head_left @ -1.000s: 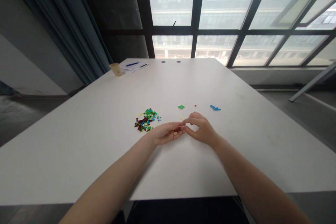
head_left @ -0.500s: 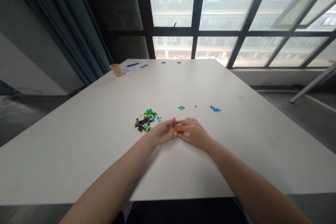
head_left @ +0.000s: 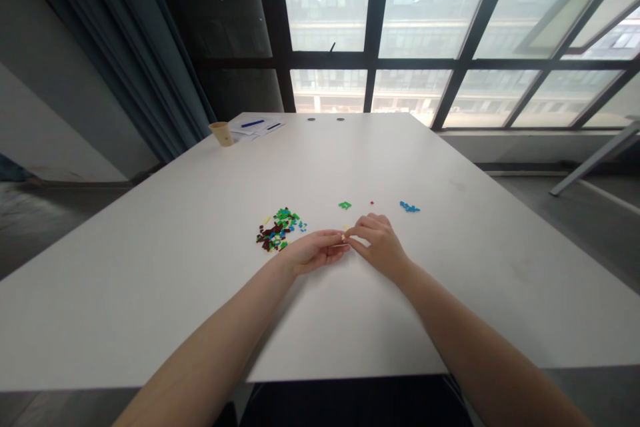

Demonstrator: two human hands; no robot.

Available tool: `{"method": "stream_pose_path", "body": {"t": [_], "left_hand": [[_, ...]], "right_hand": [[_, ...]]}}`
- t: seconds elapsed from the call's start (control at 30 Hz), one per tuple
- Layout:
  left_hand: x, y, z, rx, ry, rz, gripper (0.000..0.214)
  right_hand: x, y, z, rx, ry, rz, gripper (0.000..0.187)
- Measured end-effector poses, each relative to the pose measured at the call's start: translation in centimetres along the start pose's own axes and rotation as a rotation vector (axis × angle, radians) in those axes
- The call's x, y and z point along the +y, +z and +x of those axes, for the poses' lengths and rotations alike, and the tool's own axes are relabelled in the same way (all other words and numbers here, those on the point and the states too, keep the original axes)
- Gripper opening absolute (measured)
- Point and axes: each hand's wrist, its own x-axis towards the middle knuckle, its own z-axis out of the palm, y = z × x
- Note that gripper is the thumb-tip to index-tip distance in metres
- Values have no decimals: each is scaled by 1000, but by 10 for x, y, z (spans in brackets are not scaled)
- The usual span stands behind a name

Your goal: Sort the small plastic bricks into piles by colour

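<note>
Small pale piece (head_left: pixel 343 238) held above white table (head_left: pixel 350 327), pinched between fingertips of left hand (head_left: pixel 316 251) and right hand (head_left: pixel 379 242). Multicoloured pile (head_left: pixel 274 232) noted near left hand; green cluster (head_left: pixel 345 205), red piece (head_left: pixel 372 203), blue cluster (head_left: pixel 409 207) sighted beyond hands.

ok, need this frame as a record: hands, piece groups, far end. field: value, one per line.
left hand: left hand pinching small pale piece
right hand: right hand, fingertips at same piece; grip unclear
mixed pile: left of hands; brown, green, blue, yellow
beyond hands, left to right: green cluster, red piece, blue cluster
far left: cup, papers, blue pen on papers
</note>
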Motion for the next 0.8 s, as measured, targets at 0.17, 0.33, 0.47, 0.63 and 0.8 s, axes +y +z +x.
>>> {"method": "stream_pose_path", "body": {"t": [0.17, 0.33, 0.47, 0.63, 0.8], "left_hand": [[0, -1, -2, -41, 30, 23, 13], [2, -1, -4, -42, 43, 98, 20], [2, -3, -3, -12, 45, 138, 23], [0, -4, -2, 3, 61, 142, 24], [-1, -5, -1, 26, 72, 158, 24]], "right_hand": [[-3, -1, 0, 17, 26, 39, 11], [-5, -5, 0, 25, 14, 76, 13], [-7, -7, 1, 40, 17, 104, 12], [-8, -8, 2, 63, 0, 126, 10], [-12, -19, 3, 201, -44, 143, 8]]}}
